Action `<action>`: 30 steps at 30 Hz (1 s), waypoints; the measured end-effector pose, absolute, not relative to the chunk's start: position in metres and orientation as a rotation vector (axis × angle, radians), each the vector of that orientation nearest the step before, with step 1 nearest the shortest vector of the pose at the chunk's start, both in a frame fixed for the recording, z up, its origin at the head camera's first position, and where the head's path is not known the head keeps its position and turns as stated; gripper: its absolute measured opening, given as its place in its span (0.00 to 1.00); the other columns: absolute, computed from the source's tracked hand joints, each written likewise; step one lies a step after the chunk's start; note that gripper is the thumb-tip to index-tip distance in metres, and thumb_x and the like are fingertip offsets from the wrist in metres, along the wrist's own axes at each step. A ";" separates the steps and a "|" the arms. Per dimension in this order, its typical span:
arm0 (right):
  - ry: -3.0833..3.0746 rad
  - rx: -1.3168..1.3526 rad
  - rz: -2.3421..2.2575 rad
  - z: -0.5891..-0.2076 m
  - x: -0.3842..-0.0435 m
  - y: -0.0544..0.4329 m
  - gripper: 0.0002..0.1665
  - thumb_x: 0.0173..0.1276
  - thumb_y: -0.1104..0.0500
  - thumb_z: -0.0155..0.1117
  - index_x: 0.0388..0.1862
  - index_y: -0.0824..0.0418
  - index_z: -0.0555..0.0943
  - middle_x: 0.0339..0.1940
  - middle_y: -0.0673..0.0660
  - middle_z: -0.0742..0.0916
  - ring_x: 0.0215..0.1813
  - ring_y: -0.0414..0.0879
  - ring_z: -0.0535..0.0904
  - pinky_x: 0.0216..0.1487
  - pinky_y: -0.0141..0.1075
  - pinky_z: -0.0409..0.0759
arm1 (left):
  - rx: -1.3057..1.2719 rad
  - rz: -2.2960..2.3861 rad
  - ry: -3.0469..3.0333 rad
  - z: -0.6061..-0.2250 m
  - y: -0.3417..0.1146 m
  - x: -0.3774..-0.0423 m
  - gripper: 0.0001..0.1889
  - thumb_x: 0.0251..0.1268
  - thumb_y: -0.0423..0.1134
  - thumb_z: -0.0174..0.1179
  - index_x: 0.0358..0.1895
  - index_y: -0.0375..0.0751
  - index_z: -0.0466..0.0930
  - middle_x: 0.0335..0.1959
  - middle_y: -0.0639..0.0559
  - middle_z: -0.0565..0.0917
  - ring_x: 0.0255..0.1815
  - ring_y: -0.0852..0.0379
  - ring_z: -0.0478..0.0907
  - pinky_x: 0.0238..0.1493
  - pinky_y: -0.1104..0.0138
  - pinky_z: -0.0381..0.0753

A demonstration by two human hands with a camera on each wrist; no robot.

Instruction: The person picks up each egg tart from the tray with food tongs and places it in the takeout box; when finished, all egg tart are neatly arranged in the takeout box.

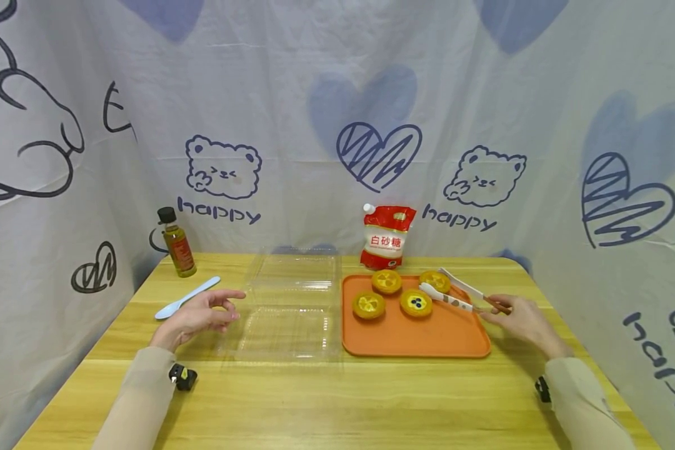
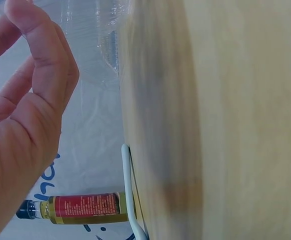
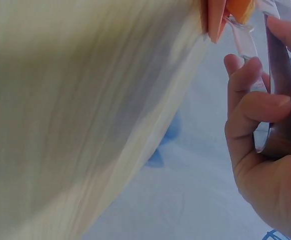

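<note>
Just past the right edge of the orange tray [image 1: 422, 340], the right hand [image 1: 520, 319] grips a pair of tongs [image 1: 454, 301], its fingers curled round the handle end. Well to the tray's left, the left hand [image 1: 198, 315] holds nothing, its fingers loosely bent and some reaching toward the tray, near the left side of a clear plastic container [image 1: 292, 337] that lies beside the tray's left edge. The tongs' long axis runs from the right hand leftward and away over the tray's right side, tips spread. On the tray, the front-left tart [image 1: 368, 305] and the berry-topped tart [image 1: 416, 303] sit nearer the person; the back-left tart [image 1: 386, 282] and the back-right tart [image 1: 435, 279] lie by its far edge. What matters most is that the back-right tart lies between the tong tips, leftward and away from the right hand, much the nearer of the two; whether the tips touch it is hard to tell here. Beyond the tray's far edge stands a red-and-white pouch [image 1: 387, 239].
</note>
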State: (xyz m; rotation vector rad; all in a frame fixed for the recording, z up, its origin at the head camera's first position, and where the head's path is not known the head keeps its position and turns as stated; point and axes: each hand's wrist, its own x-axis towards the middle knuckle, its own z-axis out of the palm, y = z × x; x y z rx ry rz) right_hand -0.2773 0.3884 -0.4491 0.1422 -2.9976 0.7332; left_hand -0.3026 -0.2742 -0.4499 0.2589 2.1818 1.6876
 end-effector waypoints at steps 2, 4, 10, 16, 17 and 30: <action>-3.002 0.127 0.714 -0.451 -0.278 0.388 0.40 0.64 0.37 0.66 0.64 0.65 0.77 0.45 0.60 0.87 0.51 0.60 0.82 0.51 0.54 0.80 | 0.258 1.691 2.183 -0.450 -0.274 -0.302 0.34 0.63 0.31 0.64 0.71 0.30 0.62 0.41 0.47 0.75 0.31 0.57 0.76 0.34 0.66 0.85; -2.998 0.116 0.697 -0.452 -0.279 0.387 0.41 0.63 0.37 0.66 0.63 0.66 0.77 0.41 0.57 0.88 0.46 0.54 0.82 0.47 0.49 0.81 | 0.258 1.691 2.183 -0.450 -0.275 -0.302 0.34 0.63 0.31 0.64 0.71 0.30 0.62 0.41 0.47 0.75 0.31 0.57 0.76 0.34 0.66 0.85; -2.948 0.122 0.689 -0.455 -0.279 0.387 0.41 0.63 0.37 0.66 0.60 0.69 0.79 0.42 0.59 0.89 0.40 0.50 0.82 0.40 0.43 0.79 | 0.252 1.696 2.176 -0.452 -0.275 -0.301 0.33 0.63 0.31 0.64 0.71 0.30 0.62 0.40 0.48 0.75 0.31 0.58 0.76 0.33 0.66 0.84; -2.908 0.139 0.735 -0.457 -0.277 0.388 0.38 0.66 0.40 0.65 0.60 0.69 0.79 0.43 0.61 0.89 0.42 0.52 0.85 0.40 0.44 0.82 | 0.256 1.696 2.180 -0.452 -0.276 -0.300 0.33 0.64 0.30 0.63 0.71 0.30 0.62 0.40 0.48 0.75 0.32 0.58 0.76 0.33 0.66 0.84; -2.902 0.138 0.737 -0.457 -0.276 0.388 0.37 0.66 0.40 0.65 0.60 0.68 0.79 0.44 0.62 0.89 0.42 0.51 0.85 0.39 0.43 0.82 | 0.256 1.695 2.180 -0.452 -0.276 -0.300 0.33 0.64 0.30 0.63 0.71 0.31 0.62 0.40 0.48 0.75 0.31 0.58 0.76 0.33 0.66 0.84; -2.861 0.068 0.825 -0.447 -0.270 0.383 0.38 0.65 0.37 0.64 0.60 0.67 0.79 0.44 0.63 0.89 0.40 0.51 0.81 0.30 0.33 0.72 | 0.241 1.736 2.133 -0.449 -0.276 -0.301 0.34 0.66 0.31 0.61 0.73 0.34 0.59 0.41 0.47 0.77 0.37 0.53 0.79 0.36 0.64 0.85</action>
